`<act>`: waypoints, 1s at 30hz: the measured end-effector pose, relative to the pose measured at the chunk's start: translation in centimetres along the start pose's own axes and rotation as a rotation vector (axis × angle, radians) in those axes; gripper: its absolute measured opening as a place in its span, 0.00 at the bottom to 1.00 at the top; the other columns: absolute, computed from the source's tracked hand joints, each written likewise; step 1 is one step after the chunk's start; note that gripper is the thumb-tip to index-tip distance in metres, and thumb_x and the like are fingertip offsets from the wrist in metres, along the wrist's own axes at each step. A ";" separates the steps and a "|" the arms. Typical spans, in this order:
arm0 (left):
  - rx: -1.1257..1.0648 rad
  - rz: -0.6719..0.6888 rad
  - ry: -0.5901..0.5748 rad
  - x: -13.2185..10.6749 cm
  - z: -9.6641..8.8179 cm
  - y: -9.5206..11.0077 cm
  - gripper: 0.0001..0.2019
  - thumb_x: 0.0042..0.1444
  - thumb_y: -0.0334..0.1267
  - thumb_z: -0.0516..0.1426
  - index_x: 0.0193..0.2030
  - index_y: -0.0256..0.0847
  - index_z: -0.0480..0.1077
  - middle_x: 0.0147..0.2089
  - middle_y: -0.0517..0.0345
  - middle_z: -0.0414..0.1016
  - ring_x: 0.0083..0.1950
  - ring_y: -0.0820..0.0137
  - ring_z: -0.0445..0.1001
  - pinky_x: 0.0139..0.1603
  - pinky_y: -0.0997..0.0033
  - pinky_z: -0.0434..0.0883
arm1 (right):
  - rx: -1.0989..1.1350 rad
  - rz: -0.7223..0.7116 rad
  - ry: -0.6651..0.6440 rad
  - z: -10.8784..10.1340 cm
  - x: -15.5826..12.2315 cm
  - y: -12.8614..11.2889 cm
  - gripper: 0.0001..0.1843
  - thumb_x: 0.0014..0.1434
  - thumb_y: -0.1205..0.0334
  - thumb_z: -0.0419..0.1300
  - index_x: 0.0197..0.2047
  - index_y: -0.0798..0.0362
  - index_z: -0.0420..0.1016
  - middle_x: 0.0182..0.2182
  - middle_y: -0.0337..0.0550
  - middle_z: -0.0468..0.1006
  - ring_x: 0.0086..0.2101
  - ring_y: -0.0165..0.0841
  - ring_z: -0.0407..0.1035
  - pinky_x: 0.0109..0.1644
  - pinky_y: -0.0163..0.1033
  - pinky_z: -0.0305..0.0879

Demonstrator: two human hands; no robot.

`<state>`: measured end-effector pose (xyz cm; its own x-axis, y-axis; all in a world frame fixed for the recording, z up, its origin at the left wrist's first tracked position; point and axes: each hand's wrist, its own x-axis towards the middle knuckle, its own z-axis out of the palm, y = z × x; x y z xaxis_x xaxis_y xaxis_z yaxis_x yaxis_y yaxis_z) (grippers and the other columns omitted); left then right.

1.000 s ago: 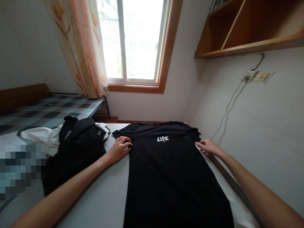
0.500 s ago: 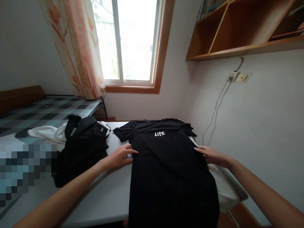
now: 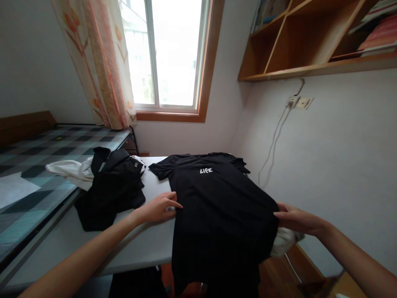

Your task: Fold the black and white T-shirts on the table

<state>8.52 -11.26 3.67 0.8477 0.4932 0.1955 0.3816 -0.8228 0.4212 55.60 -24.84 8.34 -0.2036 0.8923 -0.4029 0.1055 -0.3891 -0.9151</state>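
A black T-shirt (image 3: 217, 207) with white "LIFE" lettering lies spread face up on a grey table (image 3: 145, 244), its lower part hanging over the near edge. My left hand (image 3: 159, 207) rests flat on the table at the shirt's left side edge, fingers stretched onto the cloth. At the shirt's right edge, my right hand (image 3: 294, 219) touches the cloth with fingers extended, over a white cloth (image 3: 283, 242) under the shirt.
A heap of black and white clothes (image 3: 108, 182) lies on the table's left part. A bed with a checked cover (image 3: 37, 165) adjoins on the left. Behind are a window (image 3: 164, 54) with a curtain (image 3: 102, 62), a wooden wall shelf (image 3: 310, 41) and a wall socket (image 3: 299, 102) with a hanging cord.
Both hands have slid along the shirt's sides toward me, from the sleeves to the lower body. The view has drawn back, showing the table's near edge and the hem hanging down.
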 end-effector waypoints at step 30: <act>-1.232 -0.504 -0.276 -0.4 -0.4 3.2 0.24 0.50 0.46 0.65 0.54 0.41 0.72 0.27 0.62 0.71 0.27 0.75 0.72 0.34 0.70 0.73 | 0.008 -0.107 0.333 2.0 -0.4 -2.7 0.12 0.47 0.55 0.67 0.34 0.51 0.75 0.35 0.48 0.81 0.41 0.43 0.75 0.50 0.41 0.72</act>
<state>9.26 -13.95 5.30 0.8161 0.4712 -0.3346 0.2185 0.2845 0.9335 53.45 -24.60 10.92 0.1160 0.9532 -0.2791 0.0925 -0.2902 -0.9525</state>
